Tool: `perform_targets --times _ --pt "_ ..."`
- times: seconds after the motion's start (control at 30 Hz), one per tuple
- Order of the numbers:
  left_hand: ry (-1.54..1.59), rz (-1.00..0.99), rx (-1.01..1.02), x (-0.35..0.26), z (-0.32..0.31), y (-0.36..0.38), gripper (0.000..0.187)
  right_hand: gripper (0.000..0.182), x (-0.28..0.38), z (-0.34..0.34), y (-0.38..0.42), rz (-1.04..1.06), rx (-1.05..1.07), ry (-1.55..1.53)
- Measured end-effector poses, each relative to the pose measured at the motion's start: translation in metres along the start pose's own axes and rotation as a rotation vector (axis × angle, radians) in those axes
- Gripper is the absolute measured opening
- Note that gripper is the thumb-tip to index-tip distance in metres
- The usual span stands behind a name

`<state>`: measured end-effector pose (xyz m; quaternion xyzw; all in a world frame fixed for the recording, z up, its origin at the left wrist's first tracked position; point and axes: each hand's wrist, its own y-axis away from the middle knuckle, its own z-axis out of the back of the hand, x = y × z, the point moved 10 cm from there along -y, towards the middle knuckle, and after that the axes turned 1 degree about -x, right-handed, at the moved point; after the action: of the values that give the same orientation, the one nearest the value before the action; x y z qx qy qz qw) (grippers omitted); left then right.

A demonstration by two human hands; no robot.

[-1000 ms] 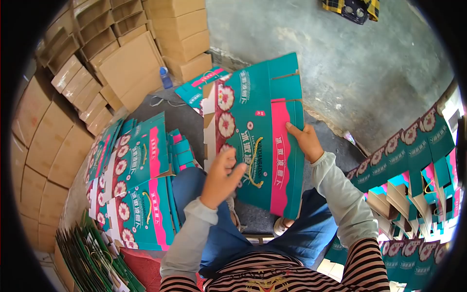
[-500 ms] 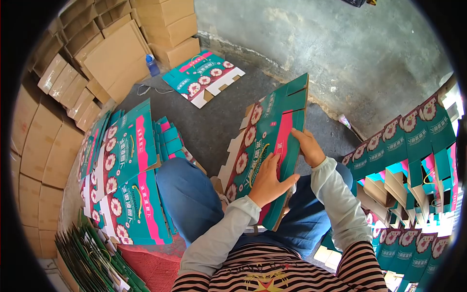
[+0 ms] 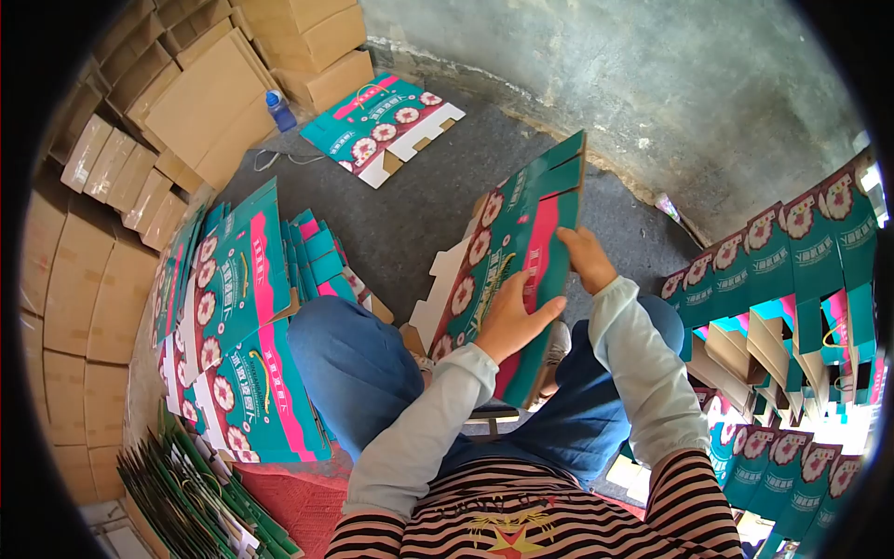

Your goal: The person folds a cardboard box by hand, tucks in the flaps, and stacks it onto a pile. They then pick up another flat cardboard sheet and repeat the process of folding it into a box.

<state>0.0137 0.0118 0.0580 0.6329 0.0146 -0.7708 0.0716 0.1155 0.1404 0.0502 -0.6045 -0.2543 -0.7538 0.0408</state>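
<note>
Between my knees a teal and pink printed cardboard sheet [image 3: 507, 252] stands tilted, with round pictures along its left side. My left hand [image 3: 517, 319] lies on its printed face, fingers apart and pointing up. At its right edge my right hand [image 3: 589, 261] grips the board, the fingertips partly hidden at the edge. A stack of similar printed sheets [image 3: 247, 307] leans beside my left knee. One more flat sheet [image 3: 382, 126] lies on the dark floor ahead.
Brown cartons [image 3: 88, 307] are piled along the left. A blue bottle [image 3: 279, 110] stands near them. Folded teal boxes [image 3: 782, 252] fill the right side, beside a grey wall [image 3: 605, 74]. Green boards [image 3: 191, 494] stand at lower left.
The held sheet has tipped slightly, and its lower end has moved up a little. Both hands have shifted slightly upward with it. The camera view has also shifted a little.
</note>
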Motion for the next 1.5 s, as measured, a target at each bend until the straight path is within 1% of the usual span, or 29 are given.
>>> perform_targets --times 0.03,0.07,0.17,0.2,0.3,0.4,0.5,0.53,0.57,0.63,0.67,0.77,0.83,0.87,0.97,1.07,1.1,1.17,1.27,1.3,1.37,1.4,1.47,1.5 --pt "0.002 -0.014 -0.014 -0.004 0.002 0.002 0.086 0.033 0.003 0.009 -0.004 0.019 -0.035 -0.028" --pt "0.016 -0.047 -0.05 -0.01 0.008 0.004 0.082 0.032 0.004 0.02 -0.006 0.037 -0.074 -0.058" --pt "-0.264 -0.202 -0.142 -0.023 0.029 0.011 0.081 0.031 0.023 0.044 -0.001 0.118 -0.171 -0.189" --pt "-0.285 -0.22 -0.108 -0.032 0.031 0.014 0.078 0.031 0.03 0.048 0.001 0.148 -0.193 -0.241" --pt "-0.295 -0.26 -0.153 -0.036 0.036 0.02 0.073 0.03 0.036 0.065 0.011 0.158 -0.243 -0.309" --pt "-0.315 -0.242 -0.26 -0.022 0.057 0.026 0.068 0.03 0.053 0.075 0.025 0.228 -0.235 -0.437" --pt "-0.476 -0.301 -0.356 -0.019 0.07 0.041 0.068 0.029 0.047 0.09 0.03 0.248 -0.298 -0.474" --pt "-0.504 -0.293 -0.318 -0.031 0.064 0.046 0.071 0.029 0.045 0.097 0.032 0.249 -0.335 -0.474" --pt "-0.503 -0.334 -0.3 -0.05 0.056 0.052 0.072 0.031 0.046 0.097 0.034 0.31 -0.343 -0.466" --pt "-0.501 -0.406 -0.271 -0.083 0.042 0.068 0.074 0.03 0.037 0.092 0.031 0.338 -0.366 -0.514" --pt "-0.464 -0.428 -0.302 -0.093 0.041 0.078 0.071 0.03 0.03 0.088 0.031 0.33 -0.362 -0.575" --pt "-0.251 -0.478 -0.568 -0.092 0.064 0.117 0.063 0.029 0.017 0.074 0.031 0.305 -0.323 -0.753" --pt "-0.227 -0.392 -0.718 -0.053 0.082 0.14 0.055 0.029 0.011 0.064 0.034 0.287 -0.281 -0.858" --pt "-0.115 -0.317 -0.706 -0.027 0.085 0.143 0.053 0.027 0.005 0.057 0.035 0.241 -0.248 -0.879" --pt "-0.049 -0.096 -0.343 0.001 0.051 0.119 0.054 0.025 -0.005 0.021 0.045 0.16 -0.109 -0.897" --pt "0.225 -0.06 -0.359 0.0 0.043 0.085 0.05 0.025 -0.017 -0.024 0.07 0.106 -0.053 -0.983" --pt "0.479 -0.029 -0.355 0.003 0.045 0.07 0.053 0.025 -0.017 -0.036 0.081 0.091 -0.046 -1.006" --pt "0.53 0.061 -0.328 0.0 0.054 0.056 0.048 0.024 -0.015 -0.055 0.105 0.059 -0.039 -1.057" --pt "0.571 -0.085 -0.41 -0.007 0.062 0.06 0.031 0.023 -0.028 -0.07 0.116 0.009 -0.032 -1.104" --pt "0.609 -0.077 -0.429 -0.006 0.065 0.061 0.028 0.023 -0.032 -0.073 0.12 -0.013 -0.035 -1.116" --pt "0.691 -0.063 -0.472 -0.005 0.073 0.065 0.023 0.025 -0.032 -0.086 0.133 -0.106 0.135 -0.954" --pt "0.679 -0.042 -0.461 -0.003 0.079 0.066 0.026 0.027 -0.03 -0.091 0.143 -0.15 0.223 -0.869" --pt "0.659 -0.007 -0.449 0.0 0.101 0.065 0.033 0.033 -0.015 -0.076 0.16 0.119 0.37 0.037" --pt "0.664 0.009 -0.425 -0.003 0.106 0.065 0.033 0.036 -0.01 -0.076 0.171 0.252 0.427 0.494"
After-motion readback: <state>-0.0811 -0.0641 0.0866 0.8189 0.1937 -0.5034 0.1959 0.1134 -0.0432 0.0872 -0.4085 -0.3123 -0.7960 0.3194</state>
